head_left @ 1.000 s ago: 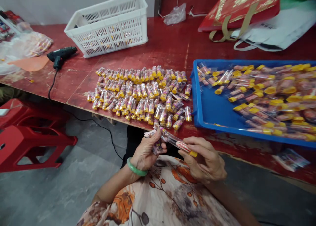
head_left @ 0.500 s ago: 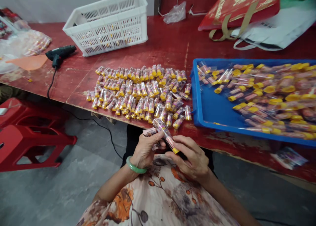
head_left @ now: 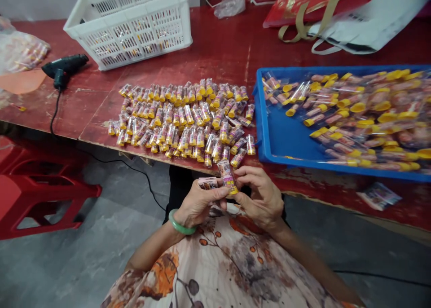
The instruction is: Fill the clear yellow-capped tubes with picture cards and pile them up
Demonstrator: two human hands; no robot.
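Both hands meet over my lap, just below the table's front edge. Between them stands a small clear tube (head_left: 226, 176) with a yellow cap and a printed label, nearly upright. My right hand (head_left: 261, 198) pinches its lower end. My left hand (head_left: 198, 201), with a green bangle at the wrist, grips the tube from the left and also holds small printed labels (head_left: 208, 182). A large pile of similar labelled tubes (head_left: 183, 119) lies on the red table (head_left: 232, 56) right above the hands.
A blue tray (head_left: 279, 142) of yellow-capped tubes in clear wrap sits at the right. A white slotted basket (head_left: 129, 25) stands at the back left, a black glue gun (head_left: 62, 67) left of it. Bags lie at the back right. Red stools (head_left: 40, 195) stand on the floor.
The tube swung from lying slanted toward the right to nearly upright. My right hand slid in toward the left hand. The view shifted slightly, so the table sits higher and further left.
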